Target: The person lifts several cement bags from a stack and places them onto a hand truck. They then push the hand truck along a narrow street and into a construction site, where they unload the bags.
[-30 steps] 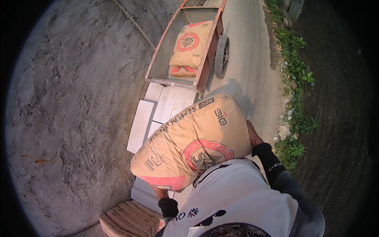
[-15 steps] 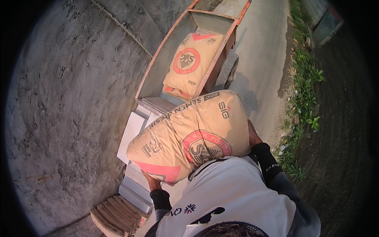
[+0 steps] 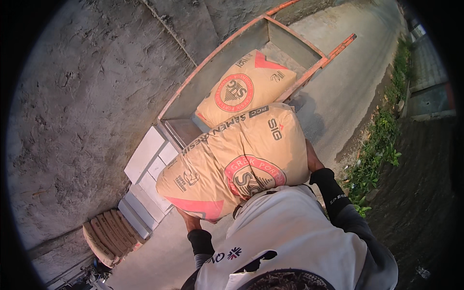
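Note:
A full tan cement bag (image 3: 241,159) with a red band and round emblem lies across the front of my body, held between my two hands. My left hand (image 3: 189,221) grips its lower left end from underneath, fingers hidden by the bag. On the opposite end is my right hand (image 3: 314,158), its fingers also out of sight behind the bag. Just ahead, a second cement bag (image 3: 246,87) lies in the bed of an orange-rimmed metal cart (image 3: 175,101). The held bag overlaps the near side of that second bag in the view.
A rough grey wall (image 3: 96,96) runs along the left. Pale flat slabs (image 3: 149,150) lie beside it near the cart, with a stack of cement bags (image 3: 112,236) behind them. The cart's handle (image 3: 340,48) points up the paved lane (image 3: 357,87). Green weeds (image 3: 379,140) line the right edge.
My view has turned, so the cart now slants further right and the slabs and stacked bags show more at left. The held bag now covers the near part of the bag in the cart.

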The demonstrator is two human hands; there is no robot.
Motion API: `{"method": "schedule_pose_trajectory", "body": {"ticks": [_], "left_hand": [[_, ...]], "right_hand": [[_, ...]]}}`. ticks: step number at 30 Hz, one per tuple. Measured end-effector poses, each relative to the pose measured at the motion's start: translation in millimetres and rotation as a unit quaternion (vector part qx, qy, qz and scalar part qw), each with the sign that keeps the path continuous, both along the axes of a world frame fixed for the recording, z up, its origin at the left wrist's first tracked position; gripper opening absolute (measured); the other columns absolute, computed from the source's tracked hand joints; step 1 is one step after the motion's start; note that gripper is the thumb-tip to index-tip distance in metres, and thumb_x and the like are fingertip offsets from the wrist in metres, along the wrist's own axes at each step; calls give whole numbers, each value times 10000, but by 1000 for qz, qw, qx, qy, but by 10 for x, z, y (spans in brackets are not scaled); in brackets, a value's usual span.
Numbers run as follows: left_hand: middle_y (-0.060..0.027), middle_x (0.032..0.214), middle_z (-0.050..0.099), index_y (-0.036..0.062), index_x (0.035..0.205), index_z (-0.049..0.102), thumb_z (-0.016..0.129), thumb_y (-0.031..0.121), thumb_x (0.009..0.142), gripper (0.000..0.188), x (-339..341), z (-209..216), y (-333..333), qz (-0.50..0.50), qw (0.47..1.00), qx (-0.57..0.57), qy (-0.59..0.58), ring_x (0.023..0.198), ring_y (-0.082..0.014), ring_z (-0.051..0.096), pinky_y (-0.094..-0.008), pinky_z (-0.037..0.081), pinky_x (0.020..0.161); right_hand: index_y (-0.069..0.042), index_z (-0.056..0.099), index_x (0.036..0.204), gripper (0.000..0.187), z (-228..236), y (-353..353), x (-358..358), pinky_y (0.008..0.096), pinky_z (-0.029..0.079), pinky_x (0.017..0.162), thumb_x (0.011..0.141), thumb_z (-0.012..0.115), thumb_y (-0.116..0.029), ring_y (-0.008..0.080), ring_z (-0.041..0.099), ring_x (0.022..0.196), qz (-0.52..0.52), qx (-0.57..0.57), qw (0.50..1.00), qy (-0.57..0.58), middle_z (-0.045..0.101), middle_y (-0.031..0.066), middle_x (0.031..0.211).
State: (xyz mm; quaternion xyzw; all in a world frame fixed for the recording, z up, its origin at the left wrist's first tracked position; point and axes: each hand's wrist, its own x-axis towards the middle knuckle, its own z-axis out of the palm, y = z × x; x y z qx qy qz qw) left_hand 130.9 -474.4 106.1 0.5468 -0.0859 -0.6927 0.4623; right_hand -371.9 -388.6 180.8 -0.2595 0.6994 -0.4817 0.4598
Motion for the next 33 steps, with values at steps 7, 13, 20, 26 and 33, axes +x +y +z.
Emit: {"method": "schedule_pose_trajectory", "body": {"ticks": [7, 13, 20, 26, 33], "left_hand": [[-78, 1453, 503, 91, 1461, 427, 414, 613, 993, 701, -637, -2, -213, 43, 998, 32, -28, 1282, -283, 511, -427, 426, 1072], [-81, 1510, 443, 103, 1518, 360, 416, 659, 977, 777, -931, 67, -57, 25, 994, 61, -89, 1341, -287, 456, -433, 395, 1103], [-82, 1438, 511, 89, 1451, 433, 417, 594, 998, 679, -1240, 13, -140, 81, 989, 50, -111, 1272, -286, 518, -428, 430, 1065], [-74, 1471, 482, 129, 1485, 414, 443, 665, 961, 750, -2014, 496, -782, 82, 996, 8, -26, 1328, -267, 470, -406, 408, 1085], [-63, 1574, 364, 120, 1563, 282, 421, 414, 1052, 606, -2836, 878, -1511, 19, 989, -112, -98, 1428, -264, 363, -387, 308, 1175]], "right_hand": [[90, 676, 1020, 377, -169, -258, -606, 339, 527, 714, 893, 639, -263, 119, 618, 877, 18, 7, 999, 29, 724, 111, 937], [14, 510, 1289, 443, -628, -209, -1175, 336, 494, 906, 957, 609, -263, 172, 558, 1084, 123, 66, 989, -46, 613, 96, 1188], [53, 562, 1189, 443, -682, -540, -1482, 331, 514, 820, 951, 608, -317, 154, 595, 995, 55, 30, 997, -41, 651, 118, 1104], [86, 655, 1051, 445, 213, -1284, -1911, 324, 523, 711, 929, 616, -340, 120, 600, 879, 95, -29, 995, 10, 709, 117, 947], [126, 628, 1106, 590, 466, -2222, -2745, 361, 469, 883, 960, 521, -435, 218, 595, 1048, 110, -67, 991, 44, 680, 234, 1075]]}}
